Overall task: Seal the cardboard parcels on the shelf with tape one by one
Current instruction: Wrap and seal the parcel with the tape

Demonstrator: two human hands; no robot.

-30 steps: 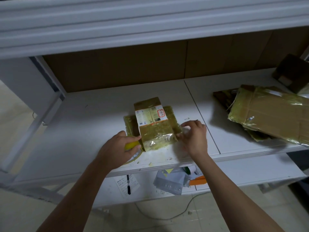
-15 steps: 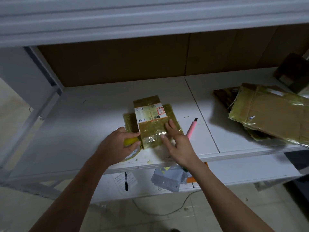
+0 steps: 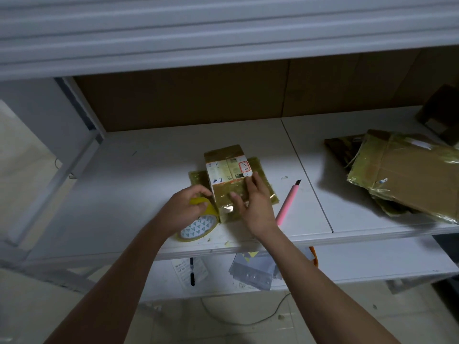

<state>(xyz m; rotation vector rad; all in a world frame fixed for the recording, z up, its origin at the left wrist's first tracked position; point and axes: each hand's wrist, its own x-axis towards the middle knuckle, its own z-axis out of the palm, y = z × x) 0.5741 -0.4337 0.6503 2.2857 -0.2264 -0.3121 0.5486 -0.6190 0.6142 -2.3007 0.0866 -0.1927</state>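
Yellow tape roll (image 3: 198,219) is gripped by the left hand (image 3: 185,209); the right hand (image 3: 255,207) presses flat-fingered on the small tape-wrapped cardboard parcel (image 3: 229,184) on the white shelf (image 3: 149,170).

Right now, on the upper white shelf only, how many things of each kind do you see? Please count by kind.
Small taped parcels under the hands: 2
Taped cardboard parcels at right: at least 2
Yellow tape roll: 1
Pink utility knife: 1
Dark box at far right: 1
Total: 7
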